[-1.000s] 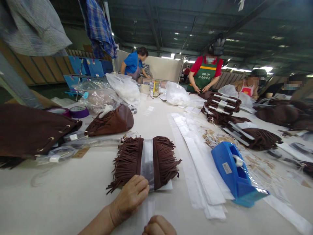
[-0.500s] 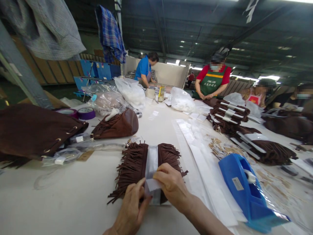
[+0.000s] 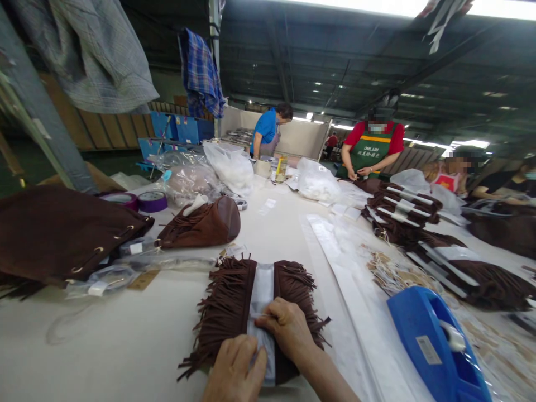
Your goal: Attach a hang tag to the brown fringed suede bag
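A dark brown fringed bag piece (image 3: 226, 312) lies folded on the table in front of me, with a pale, shiny wrapping band (image 3: 264, 279) around its middle. My right hand (image 3: 288, 329) is closed in a pinch over the band, on the edge of a small translucent white piece (image 3: 260, 316); most of that piece is hidden by the fingers. Below it, my left hand (image 3: 238, 368) rests on the lower part of the band and the fringe, fingers bent and slightly apart, gripping nothing visible.
At right stand a blue tape dispenser (image 3: 439, 346), long white paper strips (image 3: 335, 279) and stacked banded brown pieces (image 3: 402, 204). Brown bags (image 3: 201, 223), purple tape rolls (image 3: 152, 201) and plastic bags (image 3: 228, 167) lie at left and behind. Co-workers (image 3: 372, 151) stand across the table.
The small white piece, held up between both hands before, now lies down against the band under my right fingers. My left hand has let go of it and moved lower. The view has shifted slightly.
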`<state>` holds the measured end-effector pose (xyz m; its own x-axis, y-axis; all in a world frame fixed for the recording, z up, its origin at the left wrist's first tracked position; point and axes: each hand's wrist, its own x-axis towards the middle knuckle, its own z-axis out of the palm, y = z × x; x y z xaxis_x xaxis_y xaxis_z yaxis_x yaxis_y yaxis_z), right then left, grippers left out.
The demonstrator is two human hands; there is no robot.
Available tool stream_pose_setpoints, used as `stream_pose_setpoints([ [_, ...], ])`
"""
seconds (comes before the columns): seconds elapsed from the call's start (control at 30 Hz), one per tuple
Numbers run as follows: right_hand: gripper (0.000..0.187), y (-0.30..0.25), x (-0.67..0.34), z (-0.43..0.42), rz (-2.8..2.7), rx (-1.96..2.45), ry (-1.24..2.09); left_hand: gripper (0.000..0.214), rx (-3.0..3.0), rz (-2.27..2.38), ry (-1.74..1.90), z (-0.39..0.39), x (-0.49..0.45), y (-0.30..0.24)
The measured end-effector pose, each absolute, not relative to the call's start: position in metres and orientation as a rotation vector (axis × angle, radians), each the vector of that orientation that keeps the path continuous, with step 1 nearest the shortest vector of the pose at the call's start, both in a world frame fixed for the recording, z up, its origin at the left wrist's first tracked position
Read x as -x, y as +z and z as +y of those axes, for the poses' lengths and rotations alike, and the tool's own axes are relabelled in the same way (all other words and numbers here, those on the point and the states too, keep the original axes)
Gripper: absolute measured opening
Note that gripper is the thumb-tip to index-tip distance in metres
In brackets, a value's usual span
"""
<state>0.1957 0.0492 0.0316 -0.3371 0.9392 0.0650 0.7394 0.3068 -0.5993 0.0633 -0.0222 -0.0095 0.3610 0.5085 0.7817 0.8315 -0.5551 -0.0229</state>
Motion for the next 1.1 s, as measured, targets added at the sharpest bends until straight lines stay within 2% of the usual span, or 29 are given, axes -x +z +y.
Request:
stream_pose_setpoints([
  [0.07,0.014,0.032,-0.195,0.051,-2.138,1.53,0.715,0.036,2.167,-1.085,-1.08,-0.017,-0.069,-0.012],
  [0.23,0.021,0.037,-0.196,0.055,-1.903,1.469,1.081,0.024,2.363,-1.223,-0.878,-0.016,-0.069,-0.014],
  [0.43,0.021,0.041,-0.196,0.057,-1.811,1.387,1.303,0.034,2.475,-1.225,-0.825,-0.027,-0.058,-0.012],
  [0.77,0.014,0.026,-0.189,0.059,-1.82,1.529,1.105,0.044,2.29,-1.161,-0.844,-0.022,-0.061,-0.033],
  [0.9,0.01,0.03,-0.188,0.056,-1.815,1.58,1.022,0.048,2.366,-1.23,-0.714,-0.024,-0.059,-0.026],
  [1.1,0.017,0.032,-0.183,0.058,-1.742,1.608,0.856,0.056,2.324,-1.253,-0.73,-0.026,-0.062,-0.023],
])
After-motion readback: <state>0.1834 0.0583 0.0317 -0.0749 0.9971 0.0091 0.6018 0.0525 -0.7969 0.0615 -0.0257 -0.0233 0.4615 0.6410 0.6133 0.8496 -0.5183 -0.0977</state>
